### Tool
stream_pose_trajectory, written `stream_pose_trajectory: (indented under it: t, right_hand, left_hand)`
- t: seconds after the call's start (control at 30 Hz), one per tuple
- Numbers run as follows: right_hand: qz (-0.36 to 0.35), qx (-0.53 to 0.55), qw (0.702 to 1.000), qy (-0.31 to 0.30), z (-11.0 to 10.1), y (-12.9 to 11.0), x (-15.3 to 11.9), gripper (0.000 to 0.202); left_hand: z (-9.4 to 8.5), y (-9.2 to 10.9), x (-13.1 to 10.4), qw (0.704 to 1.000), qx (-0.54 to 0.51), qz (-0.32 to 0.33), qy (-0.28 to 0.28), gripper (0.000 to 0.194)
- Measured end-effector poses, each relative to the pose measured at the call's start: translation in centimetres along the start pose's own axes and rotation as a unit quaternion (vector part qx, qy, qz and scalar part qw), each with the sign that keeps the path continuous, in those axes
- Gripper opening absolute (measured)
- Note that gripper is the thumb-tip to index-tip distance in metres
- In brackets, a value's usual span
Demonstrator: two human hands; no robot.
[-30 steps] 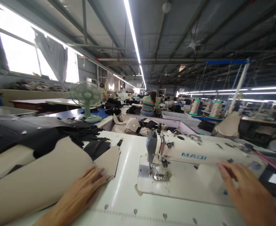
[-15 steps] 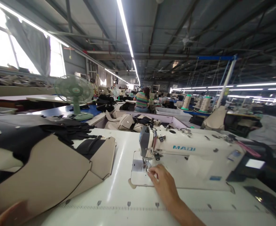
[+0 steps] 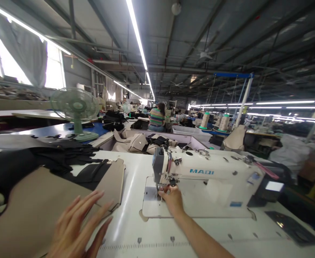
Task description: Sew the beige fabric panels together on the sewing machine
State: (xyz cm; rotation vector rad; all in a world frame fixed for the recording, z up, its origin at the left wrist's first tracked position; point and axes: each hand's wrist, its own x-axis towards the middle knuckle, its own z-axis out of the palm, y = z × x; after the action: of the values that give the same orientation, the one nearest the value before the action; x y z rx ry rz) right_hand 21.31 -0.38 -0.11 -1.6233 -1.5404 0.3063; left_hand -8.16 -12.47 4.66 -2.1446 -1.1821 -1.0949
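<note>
The right hand [image 3: 172, 198] reaches forward with a straight arm to the needle area of the white sewing machine [image 3: 211, 175]; its fingertips touch there, curled together. The left hand [image 3: 75, 225] hovers flat, fingers spread apart, over the beige panel [image 3: 36, 211] on the table [image 3: 135, 233]. Behind the machine, a bin [image 3: 192, 140] holds beige and black pieces.

Left hand [image 3: 75, 225] spread flat, fingers [image 3: 92, 197] splayed; right hand [image 3: 173, 199] reaching forward, fingertips pinched
</note>
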Motion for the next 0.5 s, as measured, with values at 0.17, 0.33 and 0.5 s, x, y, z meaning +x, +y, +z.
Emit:
stream_pose_trajectory:
  t: [0.17, 0.33, 0.5]
  right_hand:
    - [-0.022, 0.016, 1.0, 0.011, 0.0, -0.2, -0.4, 0.006]
    - [-0.032, 0.029, 0.999, 0.019, -0.2, 0.2, -0.7, 0.007]
    - [-0.018, 0.032, 0.999, 0.017, -0.1, 0.8, -0.3, 0.007]
  left_hand:
    - [1.0, 3.9, 5.7, 0.982, -0.161, -0.1, -0.014, 0.035]
    - [3.5, 5.9, 12.8, 0.855, -0.459, -0.225, -0.09, 0.032]
    - [6.6, 7.8, 17.0, 0.826, -0.517, -0.204, -0.09, 0.026]
